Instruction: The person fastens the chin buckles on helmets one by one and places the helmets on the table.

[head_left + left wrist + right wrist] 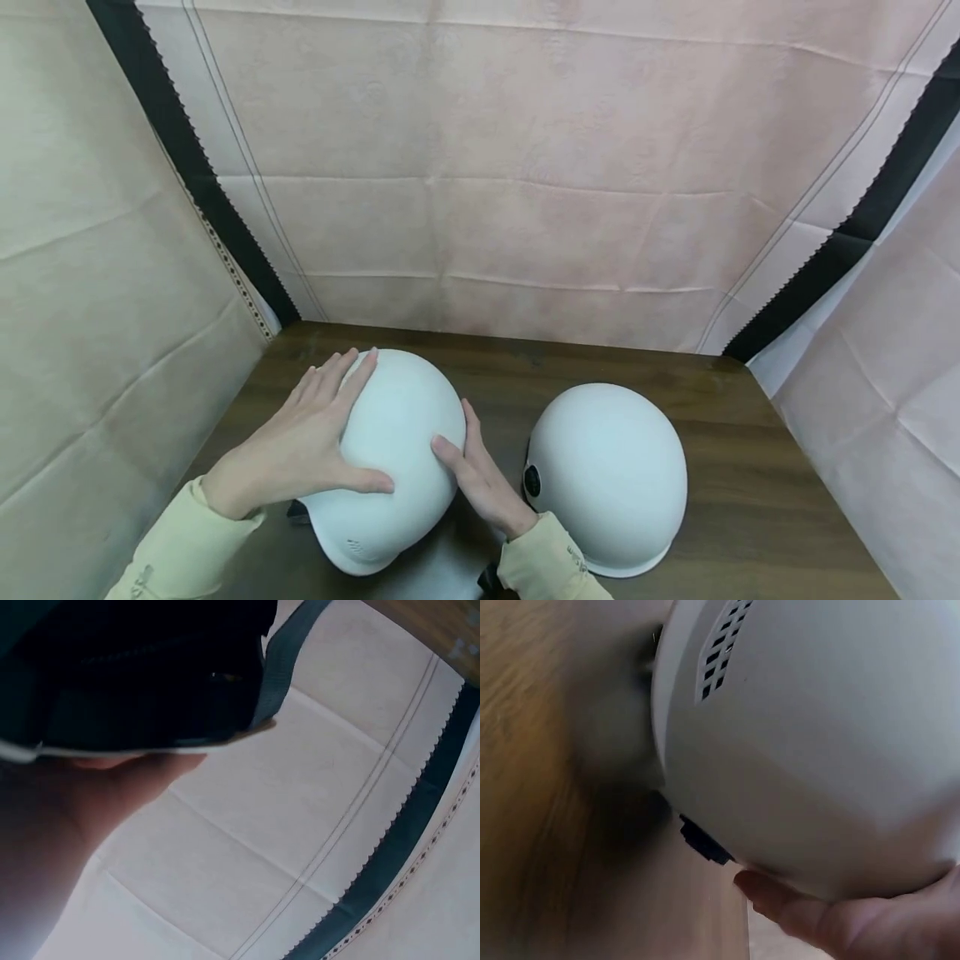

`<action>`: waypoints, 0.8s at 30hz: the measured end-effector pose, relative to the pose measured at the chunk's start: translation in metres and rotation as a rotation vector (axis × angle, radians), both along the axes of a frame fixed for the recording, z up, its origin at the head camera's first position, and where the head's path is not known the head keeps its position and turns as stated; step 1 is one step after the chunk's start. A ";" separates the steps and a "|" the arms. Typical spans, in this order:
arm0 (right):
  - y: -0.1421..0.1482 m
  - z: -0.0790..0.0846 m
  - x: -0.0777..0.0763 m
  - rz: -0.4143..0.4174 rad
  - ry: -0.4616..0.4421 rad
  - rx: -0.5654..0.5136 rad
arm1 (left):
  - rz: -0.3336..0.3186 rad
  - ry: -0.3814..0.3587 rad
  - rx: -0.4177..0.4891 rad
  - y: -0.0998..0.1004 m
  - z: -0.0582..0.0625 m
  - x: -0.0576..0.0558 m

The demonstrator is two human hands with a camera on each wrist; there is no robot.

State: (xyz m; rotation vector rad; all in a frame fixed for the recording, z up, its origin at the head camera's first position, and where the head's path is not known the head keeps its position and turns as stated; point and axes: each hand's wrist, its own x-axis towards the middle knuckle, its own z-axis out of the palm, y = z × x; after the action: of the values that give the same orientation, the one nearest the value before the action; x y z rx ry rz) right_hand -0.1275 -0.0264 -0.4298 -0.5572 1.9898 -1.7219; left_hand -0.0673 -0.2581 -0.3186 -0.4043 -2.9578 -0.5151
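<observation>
In the head view a white helmet (408,417) is held between both hands over the table's left half, its vented end toward the wearer. My left hand (303,446) spans its left side, with thumb across the shell and fingers spread toward the far edge. On the opposite side my right hand (487,479) grips the shell with thumb on top. The left wrist view shows the helmet's dark underside (150,697) and a hanging strap (283,667). Vent slots (724,649) and a dark clip (703,841) show in the right wrist view.
A second white helmet (615,475) with a round black side vent stands just right of my right hand. Both are at a brown wood-grain table (765,508). Pale fabric walls (525,167) with black corner strips (217,192) enclose its back and sides.
</observation>
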 end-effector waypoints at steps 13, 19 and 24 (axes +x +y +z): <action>-0.009 -0.002 0.002 -0.017 -0.001 -0.054 | 0.062 0.049 -0.037 0.008 -0.001 -0.002; -0.008 -0.004 0.002 -0.003 0.034 -0.064 | 0.047 0.108 -0.079 0.012 -0.003 -0.004; -0.008 -0.005 -0.003 0.039 0.033 -0.038 | 0.047 0.081 -0.050 0.006 -0.004 -0.004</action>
State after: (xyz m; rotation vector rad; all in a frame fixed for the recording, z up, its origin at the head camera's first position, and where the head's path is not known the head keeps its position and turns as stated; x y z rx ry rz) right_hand -0.1306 -0.0343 -0.4348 -0.6368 1.9595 -1.7412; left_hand -0.0711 -0.2520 -0.3230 -0.3503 -2.8994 -0.4097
